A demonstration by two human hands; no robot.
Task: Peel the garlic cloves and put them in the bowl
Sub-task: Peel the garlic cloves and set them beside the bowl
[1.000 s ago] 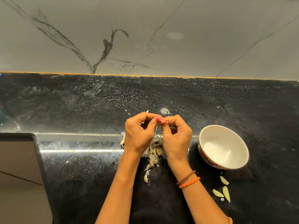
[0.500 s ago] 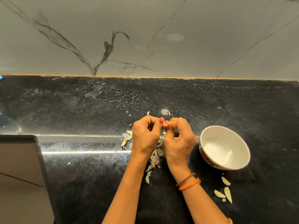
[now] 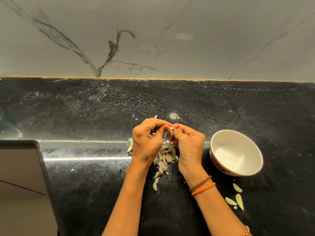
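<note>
A person's two hands meet above a black, speckled worktop (image 3: 221,106), the left hand (image 3: 146,142) and the right hand (image 3: 189,143) both curled and pinching a single garlic clove (image 3: 171,128) between thumbs and fingertips. Each grip is clamped on that clove, which is held in the air over a loose heap of papery garlic skins (image 3: 164,159) lying on the worktop directly beneath the hands. The clove is small and largely hidden by the fingers, so whether any skin clings to it cannot be told.

To the right of the hands stands a white bowl (image 3: 255,154) with a patterned outer wall; something pale appears to lie on its floor, though the glare makes that uncertain. In front of the bowl, toward the person, three peeled cloves (image 3: 237,198) lie on the worktop, close together and apart from the bowl. An orange cord and a brown bracelet (image 3: 202,185) circle the right wrist. A grey marble-veined wall (image 3: 153,40) rises behind the worktop, and a pale panel with a dark frame (image 3: 20,176) sits at the lower left.
</note>
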